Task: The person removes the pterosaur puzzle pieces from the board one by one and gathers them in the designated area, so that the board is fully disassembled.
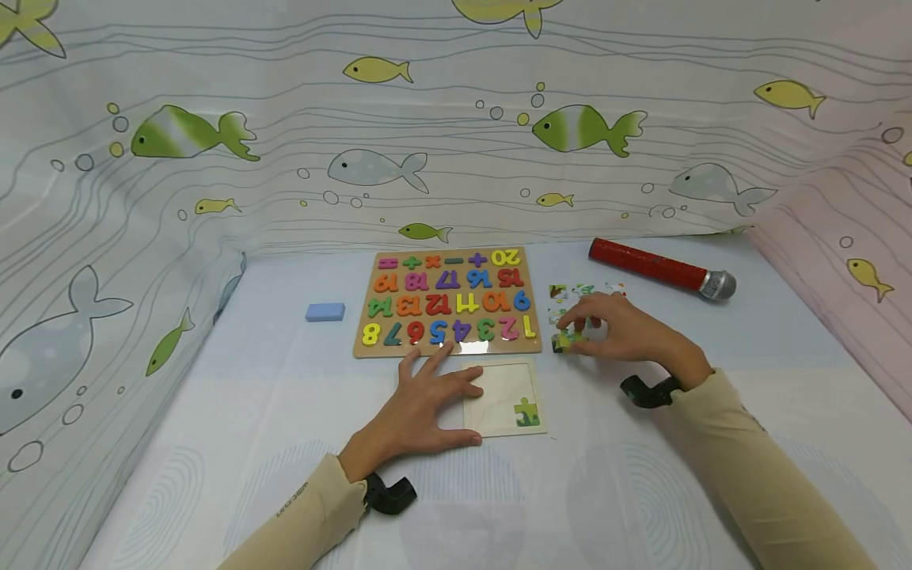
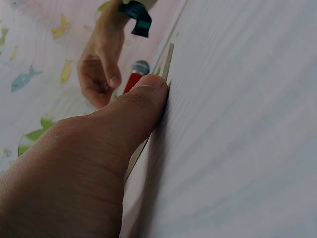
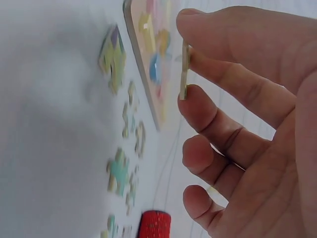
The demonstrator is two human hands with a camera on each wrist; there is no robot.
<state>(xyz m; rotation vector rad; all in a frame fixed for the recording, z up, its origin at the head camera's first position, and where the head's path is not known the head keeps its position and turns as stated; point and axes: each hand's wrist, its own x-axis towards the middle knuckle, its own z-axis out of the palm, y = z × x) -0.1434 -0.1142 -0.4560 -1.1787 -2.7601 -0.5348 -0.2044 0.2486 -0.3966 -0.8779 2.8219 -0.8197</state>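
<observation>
My right hand pinches a thin puzzle piece edge-on between thumb and fingers, above the table. Below it lies a green puzzle piece, flat and apart from the others. Several more loose pieces are scattered past it, partly hidden by the hand in the head view. My left hand is spread over the left part of a pale square puzzle tray. Its thumb touches the tray's edge. One green piece sits in the tray's lower right corner.
Behind the tray lies a wooden number board with coloured digits, close to my left fingertips. A blue block lies left of it. At the back right is a red microphone with a silver head. Fish-patterned cloth walls surround the table.
</observation>
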